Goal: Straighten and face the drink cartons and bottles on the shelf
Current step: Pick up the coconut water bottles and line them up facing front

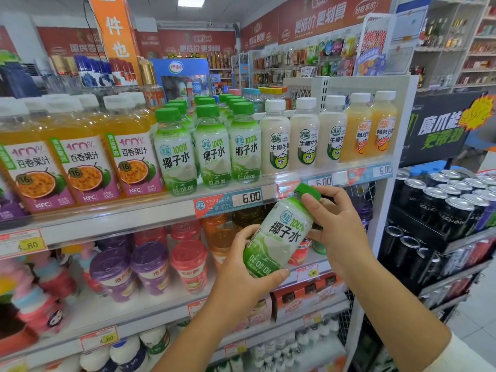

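Coconut water bottle (pixel 279 234) before shelf (pixel 107 221), below bottle row (pixel 212 146)

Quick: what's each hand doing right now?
Left hand: gripping the base of the coconut water bottle.
Right hand: gripping its green-capped top.

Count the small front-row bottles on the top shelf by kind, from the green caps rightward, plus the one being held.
Green-capped coconut water: 3
White coconut milk: 3
Orange drink: 2
Held bottle, gripped by left hand and right hand: 1
Total: 9
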`<state>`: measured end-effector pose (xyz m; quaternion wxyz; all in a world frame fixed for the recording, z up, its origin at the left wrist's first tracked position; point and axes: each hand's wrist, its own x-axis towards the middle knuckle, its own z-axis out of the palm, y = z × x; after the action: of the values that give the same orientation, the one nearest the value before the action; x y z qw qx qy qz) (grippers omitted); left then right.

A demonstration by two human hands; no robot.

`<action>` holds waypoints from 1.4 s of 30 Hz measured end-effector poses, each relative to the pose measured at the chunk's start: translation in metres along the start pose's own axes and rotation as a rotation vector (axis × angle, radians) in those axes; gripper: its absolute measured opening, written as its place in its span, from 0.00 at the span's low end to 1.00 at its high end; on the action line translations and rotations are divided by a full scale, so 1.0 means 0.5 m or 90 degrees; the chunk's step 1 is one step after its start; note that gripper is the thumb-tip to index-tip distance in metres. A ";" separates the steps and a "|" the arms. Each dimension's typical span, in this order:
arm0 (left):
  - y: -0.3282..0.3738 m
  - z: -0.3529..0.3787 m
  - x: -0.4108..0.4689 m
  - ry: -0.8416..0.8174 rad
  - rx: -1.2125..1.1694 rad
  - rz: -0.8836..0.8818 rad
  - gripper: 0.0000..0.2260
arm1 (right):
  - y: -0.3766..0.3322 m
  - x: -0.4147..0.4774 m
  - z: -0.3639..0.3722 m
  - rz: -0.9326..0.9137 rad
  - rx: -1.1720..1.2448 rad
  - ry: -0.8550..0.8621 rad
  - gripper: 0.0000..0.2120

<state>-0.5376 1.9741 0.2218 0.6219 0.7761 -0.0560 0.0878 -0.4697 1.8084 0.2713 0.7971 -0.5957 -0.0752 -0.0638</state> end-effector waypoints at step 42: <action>0.022 0.008 0.065 -0.002 -0.045 -0.015 0.26 | -0.003 0.069 0.030 -0.025 -0.034 -0.038 0.08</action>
<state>-0.5078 1.9686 0.2381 0.6497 0.7545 -0.0510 0.0774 -0.4368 1.8220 0.2834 0.7772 -0.6166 -0.1087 -0.0637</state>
